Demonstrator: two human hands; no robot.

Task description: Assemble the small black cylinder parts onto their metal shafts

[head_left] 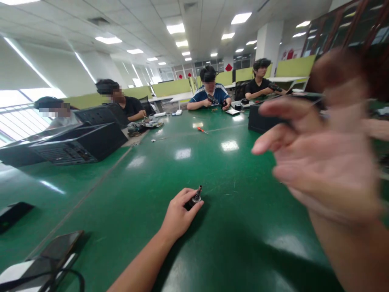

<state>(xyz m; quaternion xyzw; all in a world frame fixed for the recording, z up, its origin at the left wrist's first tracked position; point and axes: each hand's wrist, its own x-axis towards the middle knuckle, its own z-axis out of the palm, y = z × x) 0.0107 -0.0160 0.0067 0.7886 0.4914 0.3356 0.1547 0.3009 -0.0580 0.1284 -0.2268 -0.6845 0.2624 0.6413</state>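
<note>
On the green tabletop (pixel 130 227), my left hand (pixel 178 213) is wrapped round a small dark tool with a stepped metal tip (pixel 198 194). The tip points up and away from me, while its dark body is mostly covered by my fingers. Close to the camera on the right, my right hand (pixel 328 170) is raised above the table, its palm showing and its fingers spread and slightly curled. Nothing is in it, and its upper fingers are blurred.
Black computer cases (pixel 82 144) stand at the left, another black case (pixel 264 119) behind my right hand. A red screwdriver (pixel 201 130) lies mid-table. A flat dark device (pixel 57 247) and cable lie lower left. Several people sit around the far side; one in blue (pixel 209 95) holds a power drill.
</note>
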